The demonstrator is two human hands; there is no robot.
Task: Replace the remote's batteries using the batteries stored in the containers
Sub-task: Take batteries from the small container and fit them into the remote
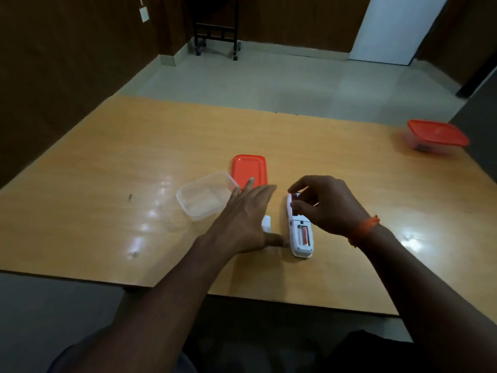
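A white remote point(300, 232) lies face down on the wooden table point(107, 162), its battery bay open with one reddish battery point(305, 235) inside. My right hand point(325, 204) hovers over the remote's far end and pinches a small dark battery point(295, 202) between thumb and fingers. My left hand point(247, 216) is flat with straight fingers just left of the remote, its thumb touching the remote's side. The white battery cover point(266, 223) lies partly under that hand. A clear open container point(205, 195) stands to the left, its orange lid point(248, 169) beside it.
A second clear container with an orange lid on point(437, 135) stands at the table's far right, something dark inside. The table's near edge runs just below my forearms. A black wheeled stand point(216, 36) is on the floor beyond the table.
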